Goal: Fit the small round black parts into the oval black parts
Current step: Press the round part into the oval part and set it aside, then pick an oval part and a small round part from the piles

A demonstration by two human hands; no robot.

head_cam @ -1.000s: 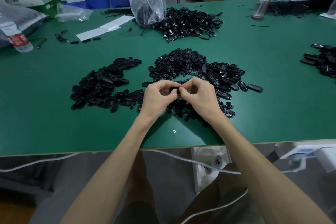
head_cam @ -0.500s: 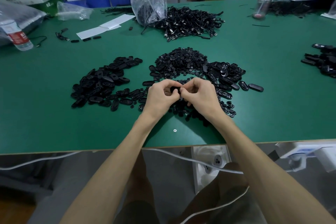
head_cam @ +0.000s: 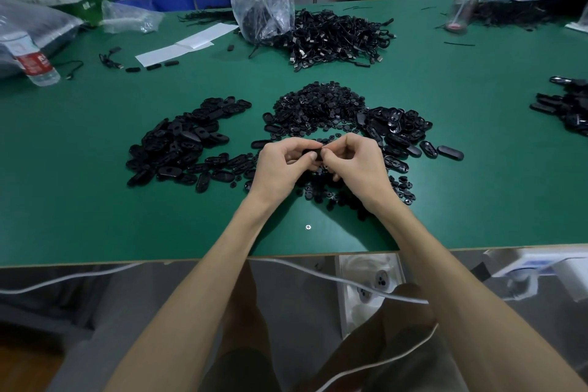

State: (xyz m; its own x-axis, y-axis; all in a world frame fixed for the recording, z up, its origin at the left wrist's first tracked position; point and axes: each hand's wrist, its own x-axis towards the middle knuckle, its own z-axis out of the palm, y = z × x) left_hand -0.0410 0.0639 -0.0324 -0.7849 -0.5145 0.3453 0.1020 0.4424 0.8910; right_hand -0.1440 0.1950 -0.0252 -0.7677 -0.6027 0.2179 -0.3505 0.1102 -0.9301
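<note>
In the head view, I see both hands meeting at the centre of the frame, just above the green table (head_cam: 95, 216). The left hand (head_cam: 280, 165) has its fingers curled round an oval black part (head_cam: 310, 154), and the right hand (head_cam: 356, 165) pinches the same part from the other side, thumbs nearly touching. I cannot tell whether a round piece sits under the right fingertips. Directly above the hands in the frame lies the heap of small round black parts (head_cam: 318, 105), and more of them are scattered just below the hands (head_cam: 324, 197). A pile of oval black parts (head_cam: 184, 143) spreads across the left centre, and a second cluster of ovals (head_cam: 397, 127) lies right of the round heap. Toward the top centre, a tangle of black cables (head_cam: 334, 38) sits beside a clear plastic bag (head_cam: 261, 3). A water bottle (head_cam: 31, 60) lies at the upper left, and a pink-capped bottle (head_cam: 461, 0) stands at the upper right. A white cable (head_cam: 318, 274) runs below the table edge, across the forearms.
</note>
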